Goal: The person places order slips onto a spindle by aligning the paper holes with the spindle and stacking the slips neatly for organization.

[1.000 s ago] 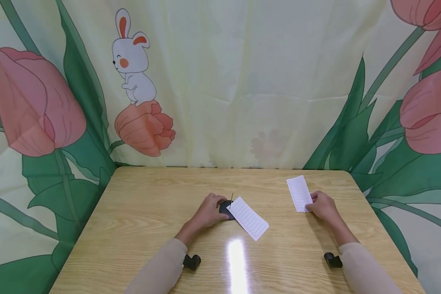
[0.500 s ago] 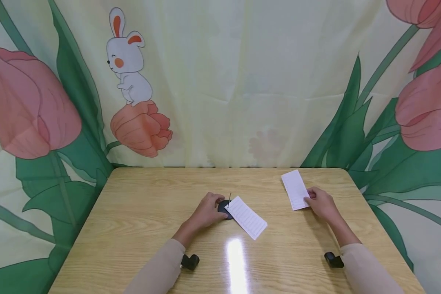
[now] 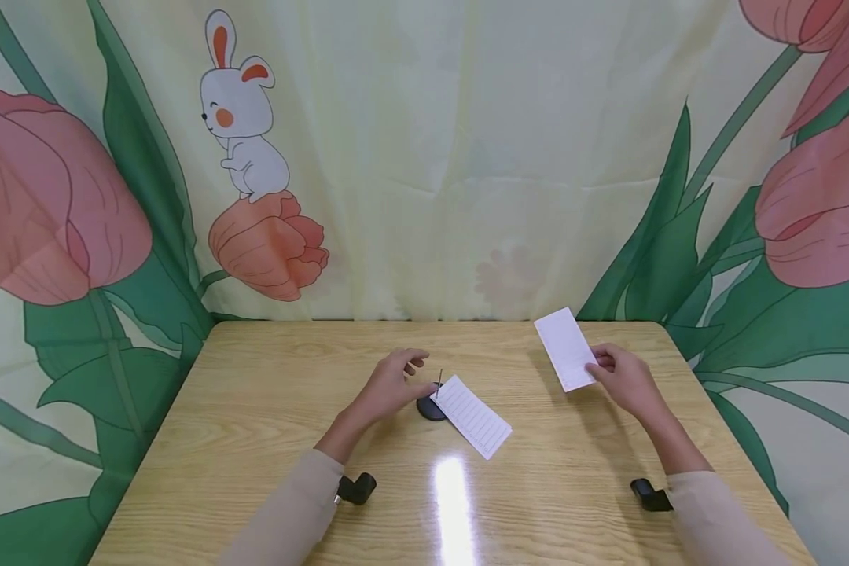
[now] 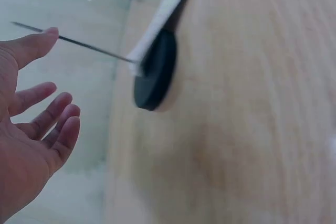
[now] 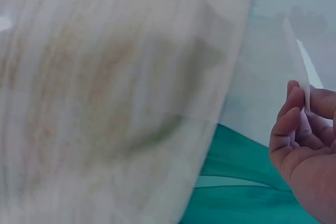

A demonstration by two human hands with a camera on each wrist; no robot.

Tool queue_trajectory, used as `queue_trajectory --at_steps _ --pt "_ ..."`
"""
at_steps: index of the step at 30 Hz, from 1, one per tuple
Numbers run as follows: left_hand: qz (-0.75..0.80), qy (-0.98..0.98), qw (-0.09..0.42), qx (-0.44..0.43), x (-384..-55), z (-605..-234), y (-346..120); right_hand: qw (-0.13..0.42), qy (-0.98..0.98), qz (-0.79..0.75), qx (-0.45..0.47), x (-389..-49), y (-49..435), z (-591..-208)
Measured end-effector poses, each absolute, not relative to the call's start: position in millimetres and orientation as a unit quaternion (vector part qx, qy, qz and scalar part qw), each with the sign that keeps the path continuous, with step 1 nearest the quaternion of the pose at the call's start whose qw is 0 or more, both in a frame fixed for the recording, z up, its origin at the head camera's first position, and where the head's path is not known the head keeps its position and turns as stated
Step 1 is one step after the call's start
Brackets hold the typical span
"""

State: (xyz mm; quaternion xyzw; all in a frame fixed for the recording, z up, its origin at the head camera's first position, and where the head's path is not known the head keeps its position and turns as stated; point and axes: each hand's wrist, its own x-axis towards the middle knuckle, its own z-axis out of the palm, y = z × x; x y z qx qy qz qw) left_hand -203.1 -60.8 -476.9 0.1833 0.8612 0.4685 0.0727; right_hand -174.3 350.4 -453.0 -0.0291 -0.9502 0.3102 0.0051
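A receipt spike with a round black base stands on the wooden table, its thin metal rod pointing up. Lined paper slips are pierced at one corner by the rod and lie out to the right over the base. Just left of the spike is my left hand, raised off the base, fingers loosely bent and gripping nothing; its thumb appears beside the rod, and I cannot tell whether they touch. Farther right, my right hand pinches a loose white paper slip by its edge, above the table.
The wooden table ends at a far edge against a curtain printed with tulips and a rabbit. Black wrist cameras sit at both sleeves. A bright reflection lies on the tabletop in front of the spike.
My left hand has let go of the spike's base and risen, its fingers loosening. The right hand has lifted its slip higher off the table. The slips on the spike stay put.
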Motion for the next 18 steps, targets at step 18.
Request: queue_trajectory --at_steps 18 --pt "0.491 0.846 0.012 0.208 -212.5 -422.4 -48.7 0.035 -0.943 0.332 0.022 -168.4 327.0 -402.8"
